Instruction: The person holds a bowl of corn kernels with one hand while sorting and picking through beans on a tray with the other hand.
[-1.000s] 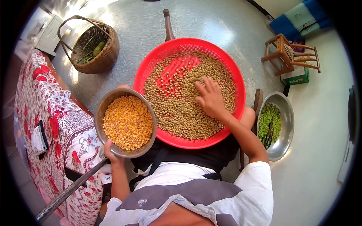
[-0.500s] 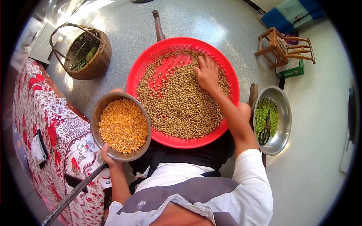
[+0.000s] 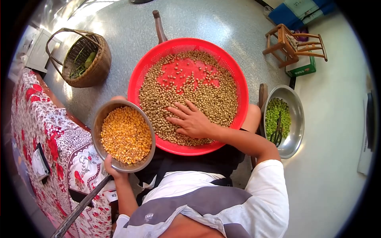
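My left hand grips the lower rim of a metal bowl filled with orange-yellow kernels; part of the hand is hidden under the bowl. Right beside it lies a round red sieve tray over my lap. Small brown beans or seeds cover much of its mesh, with red showing through near the upper middle. My right hand rests flat on the beans in the lower middle of the tray, fingers spread and pointing left.
A wicker basket with green vegetables stands upper left. At right is a metal basin with chopped greens and black scissors. A wooden chair and green box are upper right. Floral cloth covers the left side.
My right hand has swept from the upper right of the tray down to its lower middle, and the bare mesh at the top has widened. My left hand still holds the bowl.
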`<action>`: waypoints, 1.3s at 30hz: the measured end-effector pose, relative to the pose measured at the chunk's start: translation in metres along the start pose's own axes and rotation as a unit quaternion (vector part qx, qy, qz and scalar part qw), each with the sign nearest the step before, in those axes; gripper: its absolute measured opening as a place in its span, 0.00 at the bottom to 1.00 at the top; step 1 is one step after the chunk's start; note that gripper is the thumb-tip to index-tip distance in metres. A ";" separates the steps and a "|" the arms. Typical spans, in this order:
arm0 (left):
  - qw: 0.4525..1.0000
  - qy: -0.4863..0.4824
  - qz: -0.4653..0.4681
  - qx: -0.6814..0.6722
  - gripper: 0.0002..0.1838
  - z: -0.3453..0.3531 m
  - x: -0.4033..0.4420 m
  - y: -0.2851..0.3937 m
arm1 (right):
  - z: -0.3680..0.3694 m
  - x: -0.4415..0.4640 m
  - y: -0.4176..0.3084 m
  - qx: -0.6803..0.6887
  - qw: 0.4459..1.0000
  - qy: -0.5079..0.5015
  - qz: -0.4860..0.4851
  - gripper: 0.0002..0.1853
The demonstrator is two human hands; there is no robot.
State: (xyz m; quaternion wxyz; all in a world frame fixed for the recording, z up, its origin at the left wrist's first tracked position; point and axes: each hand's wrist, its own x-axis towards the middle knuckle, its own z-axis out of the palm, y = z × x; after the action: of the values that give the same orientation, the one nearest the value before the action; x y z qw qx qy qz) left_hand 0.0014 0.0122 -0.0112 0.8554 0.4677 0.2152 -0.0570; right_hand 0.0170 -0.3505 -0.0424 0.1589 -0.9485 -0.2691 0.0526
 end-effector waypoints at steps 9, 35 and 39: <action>1.000 0.000 0.000 0.001 0.37 -0.006 0.002 0.000 | -0.018 -0.021 0.075 -0.126 0.978 0.068 0.149 0.29; 1.000 0.006 0.004 -0.016 0.34 0.007 -0.004 0.003 | -0.026 0.106 0.126 -0.164 0.948 0.250 0.111 0.04; 1.000 0.000 0.000 -0.020 0.34 -0.003 0.000 0.002 | -0.024 0.111 0.127 -0.200 0.943 0.238 0.115 0.03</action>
State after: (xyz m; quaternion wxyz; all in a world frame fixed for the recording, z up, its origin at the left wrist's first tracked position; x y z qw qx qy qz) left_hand 0.0013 0.0158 -0.0114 0.8644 0.4505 0.2167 -0.0530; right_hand 0.1782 -0.4010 -0.0629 0.0182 -0.9701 -0.1173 -0.2118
